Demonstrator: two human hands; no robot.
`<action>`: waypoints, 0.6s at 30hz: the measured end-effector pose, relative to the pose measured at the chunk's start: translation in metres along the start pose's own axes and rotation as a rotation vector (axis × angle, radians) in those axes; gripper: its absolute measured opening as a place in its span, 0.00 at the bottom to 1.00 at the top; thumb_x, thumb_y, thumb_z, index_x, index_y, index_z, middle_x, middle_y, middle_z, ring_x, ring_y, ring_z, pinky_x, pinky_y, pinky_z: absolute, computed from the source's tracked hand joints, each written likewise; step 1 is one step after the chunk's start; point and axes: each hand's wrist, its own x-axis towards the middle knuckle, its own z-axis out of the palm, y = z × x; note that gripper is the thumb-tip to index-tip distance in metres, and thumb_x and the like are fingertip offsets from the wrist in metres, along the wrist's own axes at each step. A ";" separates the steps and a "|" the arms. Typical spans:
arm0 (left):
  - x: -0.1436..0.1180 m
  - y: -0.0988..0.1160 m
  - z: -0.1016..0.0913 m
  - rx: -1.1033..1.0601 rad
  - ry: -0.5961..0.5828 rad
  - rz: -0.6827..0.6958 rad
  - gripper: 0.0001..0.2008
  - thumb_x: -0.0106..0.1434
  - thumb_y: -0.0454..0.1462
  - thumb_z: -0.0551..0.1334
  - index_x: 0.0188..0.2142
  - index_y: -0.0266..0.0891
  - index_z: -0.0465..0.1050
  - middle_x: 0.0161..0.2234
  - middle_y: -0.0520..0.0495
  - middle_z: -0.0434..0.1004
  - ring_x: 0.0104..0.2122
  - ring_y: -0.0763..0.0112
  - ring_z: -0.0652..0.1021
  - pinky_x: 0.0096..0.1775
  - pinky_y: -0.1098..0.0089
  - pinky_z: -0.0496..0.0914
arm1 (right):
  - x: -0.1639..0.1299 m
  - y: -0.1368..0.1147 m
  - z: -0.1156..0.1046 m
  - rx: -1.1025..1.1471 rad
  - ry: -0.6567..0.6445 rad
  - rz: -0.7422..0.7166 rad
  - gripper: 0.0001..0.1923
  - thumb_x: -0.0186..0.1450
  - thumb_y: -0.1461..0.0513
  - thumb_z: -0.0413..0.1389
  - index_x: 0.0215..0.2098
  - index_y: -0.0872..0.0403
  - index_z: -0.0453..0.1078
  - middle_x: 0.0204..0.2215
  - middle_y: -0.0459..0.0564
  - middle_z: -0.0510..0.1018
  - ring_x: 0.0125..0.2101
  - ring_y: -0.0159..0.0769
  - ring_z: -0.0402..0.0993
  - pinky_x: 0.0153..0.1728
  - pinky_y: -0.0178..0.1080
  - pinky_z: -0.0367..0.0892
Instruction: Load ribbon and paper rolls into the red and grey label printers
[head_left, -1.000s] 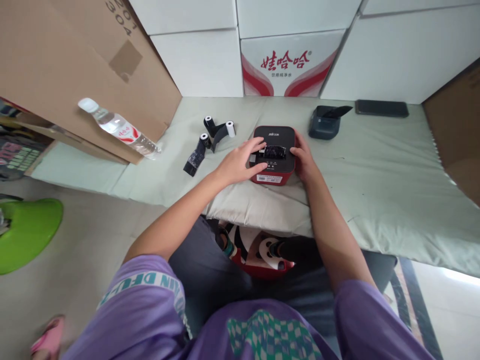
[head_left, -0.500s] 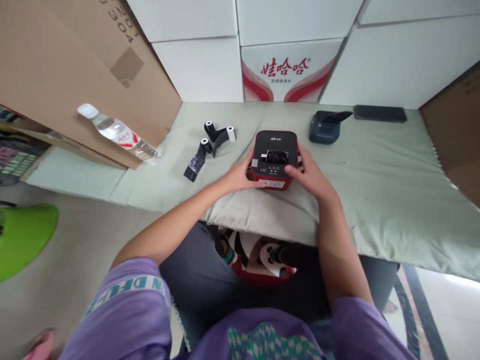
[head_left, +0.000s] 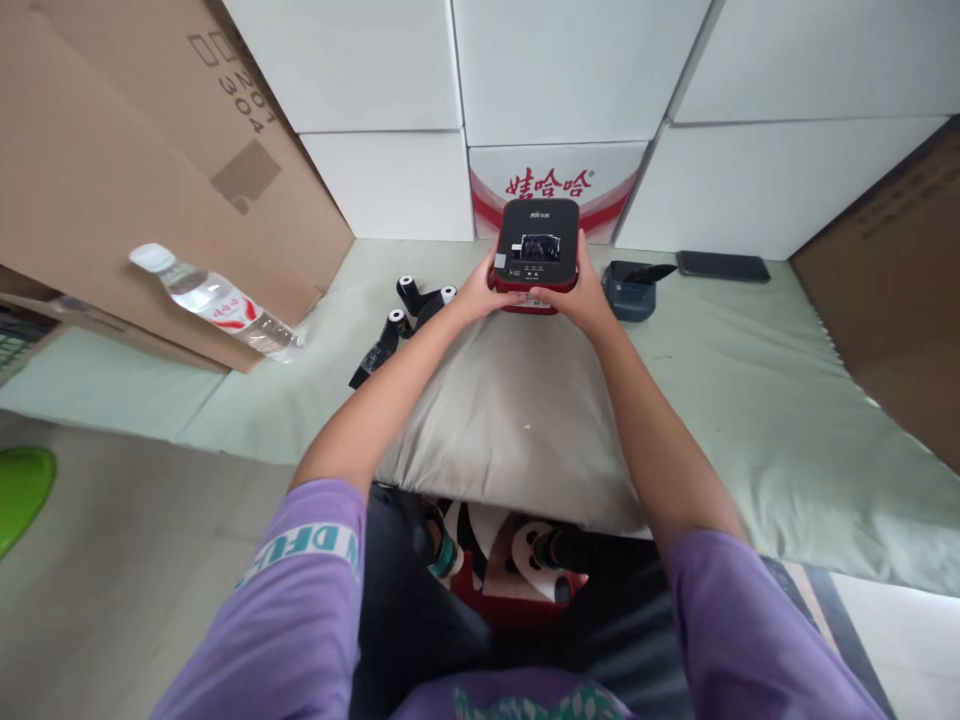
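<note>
A small red and black label printer (head_left: 538, 240) is lifted off the pale green cloth-covered table (head_left: 750, 400). My left hand (head_left: 474, 293) grips its left side and my right hand (head_left: 574, 295) grips its right side and front. The printer's black top faces me, with a dark ribbon showing in its window. Black ribbon rolls with white cores (head_left: 409, 310) lie on the cloth just left of my left hand.
A water bottle (head_left: 214, 302) lies at the left against a large cardboard box (head_left: 112, 180). A dark blue device (head_left: 632, 292) and a black phone (head_left: 722, 266) sit at the back right. White cartons (head_left: 555, 90) stack behind. A brown box (head_left: 892, 280) stands at right.
Both hands have closed on the printer's sides and raised it up and away from me, off the cloth. The camera has tilted upward.
</note>
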 end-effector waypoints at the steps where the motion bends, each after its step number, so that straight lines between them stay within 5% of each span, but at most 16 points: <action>1: 0.008 -0.004 0.003 -0.003 0.012 -0.020 0.54 0.49 0.40 0.77 0.74 0.45 0.58 0.67 0.39 0.73 0.66 0.55 0.76 0.67 0.50 0.69 | 0.008 0.011 -0.001 -0.005 0.018 -0.029 0.60 0.48 0.39 0.76 0.71 0.45 0.57 0.70 0.52 0.69 0.70 0.50 0.64 0.76 0.54 0.57; 8: 0.030 -0.029 0.019 -0.026 0.000 -0.101 0.47 0.51 0.32 0.71 0.71 0.44 0.62 0.65 0.41 0.76 0.62 0.59 0.78 0.66 0.54 0.71 | 0.023 0.065 0.000 0.013 0.099 0.057 0.62 0.44 0.32 0.71 0.69 0.47 0.59 0.68 0.55 0.73 0.67 0.49 0.70 0.72 0.53 0.63; 13: 0.031 -0.043 0.025 -0.068 0.005 -0.121 0.43 0.58 0.32 0.68 0.72 0.43 0.59 0.68 0.39 0.72 0.65 0.60 0.77 0.67 0.52 0.71 | 0.019 0.067 -0.008 -0.023 0.116 0.160 0.52 0.49 0.34 0.70 0.63 0.47 0.64 0.63 0.55 0.77 0.62 0.50 0.73 0.69 0.56 0.66; 15: 0.018 -0.042 0.029 0.000 0.105 -0.209 0.42 0.60 0.33 0.68 0.72 0.40 0.57 0.71 0.34 0.68 0.69 0.56 0.72 0.69 0.47 0.67 | 0.014 0.058 -0.023 -0.164 0.278 0.194 0.39 0.57 0.36 0.65 0.58 0.47 0.67 0.58 0.56 0.79 0.61 0.54 0.73 0.67 0.61 0.66; 18: -0.025 -0.020 0.035 0.126 0.286 -0.346 0.39 0.62 0.33 0.67 0.70 0.36 0.58 0.74 0.29 0.61 0.74 0.52 0.64 0.72 0.46 0.61 | 0.001 0.044 -0.055 -0.475 0.692 0.113 0.26 0.70 0.41 0.53 0.54 0.49 0.66 0.56 0.62 0.73 0.65 0.61 0.66 0.68 0.68 0.60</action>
